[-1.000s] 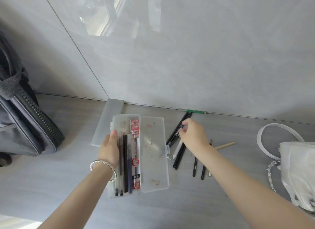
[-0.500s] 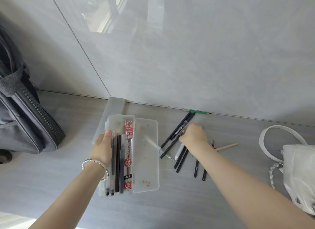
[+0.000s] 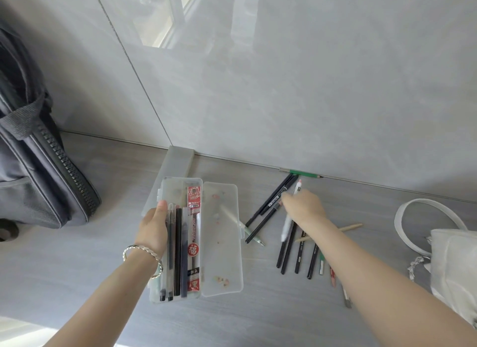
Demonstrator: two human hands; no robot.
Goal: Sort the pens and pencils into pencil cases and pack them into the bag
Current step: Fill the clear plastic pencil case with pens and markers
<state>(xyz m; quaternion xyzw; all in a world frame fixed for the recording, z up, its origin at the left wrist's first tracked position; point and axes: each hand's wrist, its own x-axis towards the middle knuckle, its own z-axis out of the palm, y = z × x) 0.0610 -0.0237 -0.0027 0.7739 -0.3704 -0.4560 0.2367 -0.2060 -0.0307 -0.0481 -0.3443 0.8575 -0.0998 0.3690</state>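
My left hand (image 3: 152, 225) grips the left side of an open translucent pencil case (image 3: 224, 256), held just above the table. Several dark pens (image 3: 178, 251) and a red refill pack (image 3: 193, 233) lie in its tray. My right hand (image 3: 304, 207) is closed around a white pen (image 3: 286, 229), which is blurred and sticks out above and below the fingers. Around it lie loose black pens (image 3: 268, 204), black pencils (image 3: 299, 256) and a wooden pencil (image 3: 351, 227). A green pencil (image 3: 302, 174) rests against the wall. The grey bag (image 3: 38, 166) stands at far left.
A second, closed translucent case (image 3: 178, 166) lies behind the open one against the wall. A pale green pen (image 3: 251, 234) pokes out from under the open lid. A white handbag (image 3: 451, 259) with a looped strap sits at the right edge.
My right hand has closed on the white pen and tilted it up from the pile. My left hand has shifted the open case slightly left and toward me.
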